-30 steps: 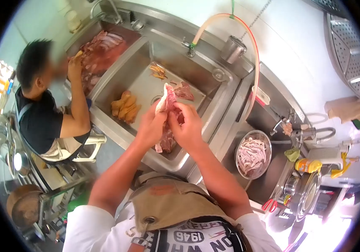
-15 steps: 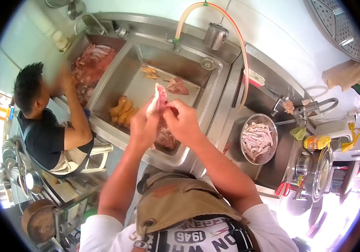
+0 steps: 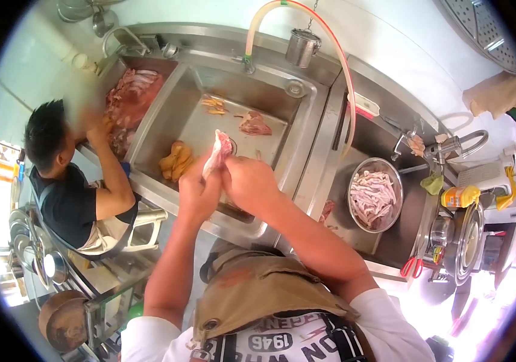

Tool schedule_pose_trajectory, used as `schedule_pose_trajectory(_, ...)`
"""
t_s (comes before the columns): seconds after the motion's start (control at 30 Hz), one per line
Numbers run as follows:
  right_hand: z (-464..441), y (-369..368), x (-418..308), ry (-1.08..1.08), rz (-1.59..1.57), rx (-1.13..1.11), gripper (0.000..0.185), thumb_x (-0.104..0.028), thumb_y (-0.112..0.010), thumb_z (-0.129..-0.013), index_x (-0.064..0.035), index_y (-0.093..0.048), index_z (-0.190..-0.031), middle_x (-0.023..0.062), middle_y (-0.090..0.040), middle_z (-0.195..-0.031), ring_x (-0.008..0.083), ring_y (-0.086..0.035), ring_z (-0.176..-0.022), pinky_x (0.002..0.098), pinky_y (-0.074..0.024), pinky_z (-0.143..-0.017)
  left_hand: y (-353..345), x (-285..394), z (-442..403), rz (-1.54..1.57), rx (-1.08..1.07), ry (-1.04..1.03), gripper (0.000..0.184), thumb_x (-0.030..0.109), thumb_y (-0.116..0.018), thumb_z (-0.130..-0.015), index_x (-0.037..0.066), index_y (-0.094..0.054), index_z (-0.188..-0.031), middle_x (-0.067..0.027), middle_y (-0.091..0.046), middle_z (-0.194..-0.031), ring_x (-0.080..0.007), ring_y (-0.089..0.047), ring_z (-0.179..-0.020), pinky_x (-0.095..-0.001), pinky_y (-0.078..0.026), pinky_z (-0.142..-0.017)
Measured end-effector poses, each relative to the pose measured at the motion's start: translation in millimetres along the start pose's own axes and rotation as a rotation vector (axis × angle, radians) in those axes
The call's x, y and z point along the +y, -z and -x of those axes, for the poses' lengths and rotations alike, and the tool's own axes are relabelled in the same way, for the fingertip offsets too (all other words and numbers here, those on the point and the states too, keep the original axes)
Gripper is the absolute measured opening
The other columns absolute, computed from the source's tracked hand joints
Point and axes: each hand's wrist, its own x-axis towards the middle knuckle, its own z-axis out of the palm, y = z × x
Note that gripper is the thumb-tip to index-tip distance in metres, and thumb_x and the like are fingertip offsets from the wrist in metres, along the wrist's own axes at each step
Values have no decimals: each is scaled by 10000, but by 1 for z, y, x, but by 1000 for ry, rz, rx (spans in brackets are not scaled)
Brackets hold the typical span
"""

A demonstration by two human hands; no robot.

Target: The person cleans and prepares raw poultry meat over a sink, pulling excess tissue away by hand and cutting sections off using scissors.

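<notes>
Over the middle steel sink [image 3: 167, 105], both of my hands hold a piece of raw meat [image 3: 219, 152] with pale skin or fat along one side. My left hand [image 3: 199, 194] grips it from below on the left. My right hand [image 3: 251, 186] is closed against its lower right side, and the fingertips are hidden. In the sink lie yellow-skinned poultry pieces [image 3: 176, 161], small yellow pieces [image 3: 214, 107] and another red meat piece [image 3: 254, 123].
On the left, a seated person [image 3: 68, 199] works at a sink of raw meat [image 3: 132, 93]. To the right, a steel bowl [image 3: 399, 202] holds pale strips [image 3: 374, 196]. A clear hose [image 3: 337, 45] arches over the sinks. Red-handled scissors [image 3: 412, 267] hang at the right edge.
My hands have lowered slightly, and my right hand has turned and closed in beside my left, covering more of the meat. The view has shifted a little.
</notes>
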Motion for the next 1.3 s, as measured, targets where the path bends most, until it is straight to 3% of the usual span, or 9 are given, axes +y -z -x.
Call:
schedule_pose_trajectory(0.23,-2,-20,32,67,-71,61,160,-139,-572,-868,7,-569,-802,226,-614,-769,432,-588,-699,490,-477,-627,-3,-6,-9,82,-59,27,385,88,-504,-911,60,-610,-1280,-109,-648,-844,-123,-583,-750,-293,-495,-713)
schedule_pose_trajectory(0.37,-7,-18,37,18,-150,22,169,-123,-542,-873,28,-557,-798,248,-586,-736,432,-563,-651,459,-466,-599,-1,-23,-14,60,-188,113,397,253,-519,-1001,54,-585,-1337,-29,-683,-1064,-88,-582,-966,-271,-488,-860)
schedule_pose_trajectory(0.47,-8,-19,37,26,-189,48,166,-115,-535,-860,35,-547,-791,249,-568,-708,421,-549,-622,439,-462,-586,5,-5,-13,54,-186,70,392,206,-506,-981,73,-581,-1342,-73,-696,-1051,-108,-606,-948,-281,-496,-849)
schedule_pose_trajectory(0.57,-8,-21,39,96,-93,45,151,-113,-545,-849,22,-547,-784,244,-566,-708,412,-559,-614,437,-463,-576,-3,-18,-14,69,-60,39,385,139,-530,-893,61,-621,-1259,-180,-670,-833,-272,-639,-705,-368,-514,-700)
schedule_pose_trajectory(0.8,9,-38,36,339,36,-95,152,-117,-561,-835,11,-538,-757,206,-596,-710,391,-577,-616,445,-466,-575,1,-41,-34,-69,-19,112,313,205,-532,-883,-5,-625,-1096,-172,-663,-801,-240,-624,-698,-379,-497,-681)
schedule_pose_trajectory(0.9,5,-35,34,234,-101,-72,142,-103,-549,-846,16,-558,-769,172,-591,-682,326,-570,-583,410,-455,-555,11,-34,-41,193,82,233,265,222,-538,-898,-31,-618,-888,-105,-618,-689,-192,-584,-625,-371,-467,-565)
schedule_pose_trajectory(1.0,4,-26,36,99,-305,-93,159,-111,-530,-881,9,-590,-797,108,-591,-651,217,-563,-571,361,-437,-533,23,-40,-48,486,-9,516,340,201,-533,-888,-4,-633,-1140,-77,-643,-783,-167,-603,-663,-345,-482,-575)
schedule_pose_trajectory(1.17,3,-21,27,-175,-676,-149,203,-97,-493,-920,-2,-578,-762,-9,-528,-636,61,-441,-543,238,-335,-480,22,-84,-57,685,138,547,250,197,-549,-889,-2,-627,-1018,-65,-619,-806,-151,-578,-629,-310,-462,-529)
schedule_pose_trajectory(1.3,-15,-15,19,-383,-843,-120,209,-111,-508,-924,-13,-583,-755,6,-522,-632,62,-427,-538,234,-335,-483,30,-145,-67,712,278,547,242,208,-550,-891,1,-627,-992,-64,-618,-806,-154,-564,-601,-299,-461,-529)
